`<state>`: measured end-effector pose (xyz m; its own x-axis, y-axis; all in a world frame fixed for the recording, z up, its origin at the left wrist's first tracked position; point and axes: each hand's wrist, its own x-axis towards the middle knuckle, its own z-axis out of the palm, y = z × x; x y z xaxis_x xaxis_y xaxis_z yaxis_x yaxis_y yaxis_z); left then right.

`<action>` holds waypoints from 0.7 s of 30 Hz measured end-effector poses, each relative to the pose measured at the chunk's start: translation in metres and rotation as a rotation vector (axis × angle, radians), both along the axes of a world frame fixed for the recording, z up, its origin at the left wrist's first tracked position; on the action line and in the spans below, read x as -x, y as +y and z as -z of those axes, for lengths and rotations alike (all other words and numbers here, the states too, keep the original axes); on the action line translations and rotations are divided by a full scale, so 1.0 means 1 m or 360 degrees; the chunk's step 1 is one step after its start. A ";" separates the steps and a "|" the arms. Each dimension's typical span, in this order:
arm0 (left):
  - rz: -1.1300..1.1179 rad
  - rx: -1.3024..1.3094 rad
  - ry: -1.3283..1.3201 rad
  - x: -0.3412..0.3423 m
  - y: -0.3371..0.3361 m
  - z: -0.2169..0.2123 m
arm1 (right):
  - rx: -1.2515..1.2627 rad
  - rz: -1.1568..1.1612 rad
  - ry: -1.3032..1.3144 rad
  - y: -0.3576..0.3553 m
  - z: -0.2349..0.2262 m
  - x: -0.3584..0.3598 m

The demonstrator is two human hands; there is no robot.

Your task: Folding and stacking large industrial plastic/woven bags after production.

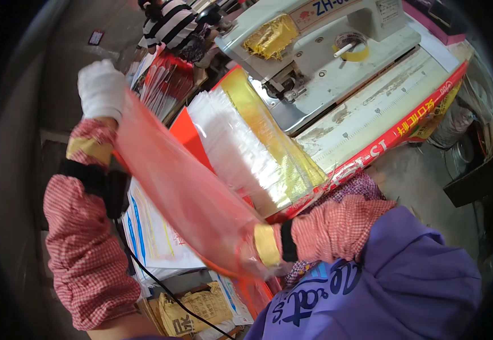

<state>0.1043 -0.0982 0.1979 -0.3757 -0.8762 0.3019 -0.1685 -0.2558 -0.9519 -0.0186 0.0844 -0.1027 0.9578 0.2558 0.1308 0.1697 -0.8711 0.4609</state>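
Note:
My left hand [101,89], in a white glove, is raised at the upper left and grips the top edge of a translucent red plastic bag [184,187]. The bag stretches diagonally down to my right hand [245,254], which is inside its lower end and mostly hidden by the red film. Both forearms wear red checked sleeve covers with yellow cuffs. Just behind the bag, a stack of clear and gold foil sleeves [257,141] lies on the sewing table.
An industrial sewing machine [320,51] with a tape roll [353,46] stands on the table [371,113], which has a red edge strip. A person in a striped top [170,22] sits beyond. Printed sacks [155,238] and paper bags [195,311] lie below left.

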 end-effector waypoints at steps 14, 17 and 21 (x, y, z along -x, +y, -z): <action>-0.0391 -0.0306 0.0763 0.057 -0.060 0.025 | -0.2695 0.0913 -0.1458 -0.074 0.011 0.133; -0.0382 -0.0343 0.0818 0.081 -0.058 0.030 | -0.1861 0.1316 -0.1927 -0.105 0.012 0.160; -0.0457 -0.0360 0.0803 0.069 -0.066 0.043 | -0.2514 0.1464 -0.1299 -0.128 -0.010 0.154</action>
